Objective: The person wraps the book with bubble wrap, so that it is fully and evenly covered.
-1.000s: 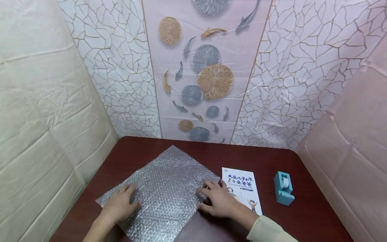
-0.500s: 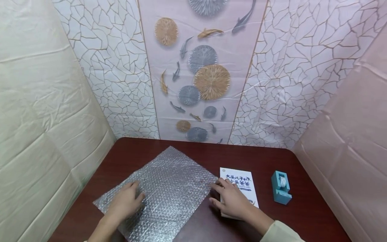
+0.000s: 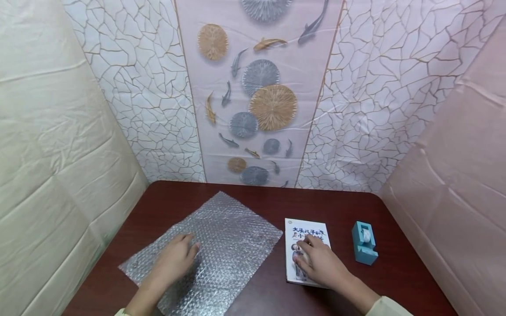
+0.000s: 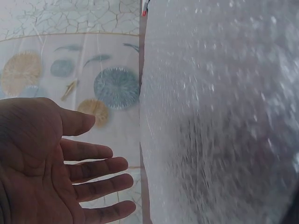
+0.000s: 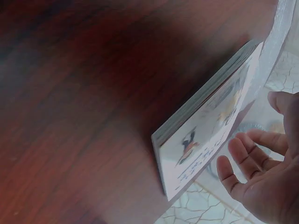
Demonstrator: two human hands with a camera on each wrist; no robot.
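Observation:
A sheet of clear bubble wrap (image 3: pixel 233 241) lies flat on the table, turned like a diamond. Over its left part hovers my left hand (image 3: pixel 175 261), palm down; the left wrist view shows the fingers spread and holding nothing, with the bubble wrap (image 4: pixel 224 84) below them. To the right of the sheet lies a white book (image 3: pixel 294 267) with dark blue Chinese characters and cartoon figures on its cover. My right hand (image 3: pixel 324 263) is above the book, its fingers loosely bent. In the right wrist view these fingers stand apart from the cover of the book (image 5: pixel 210 126).
A teal tape dispenser (image 3: pixel 364 243) with a roll of tape stands right of the book. Everything lies on a dark red-brown table (image 3: pixel 399 272). Patterned cloth (image 3: pixel 253 109) hangs behind it, with pale cloth at both sides.
My right hand has moved right from the bubble wrap's edge to over the book. My left hand has shifted slightly right above the sheet. The whole head view has drifted a little left.

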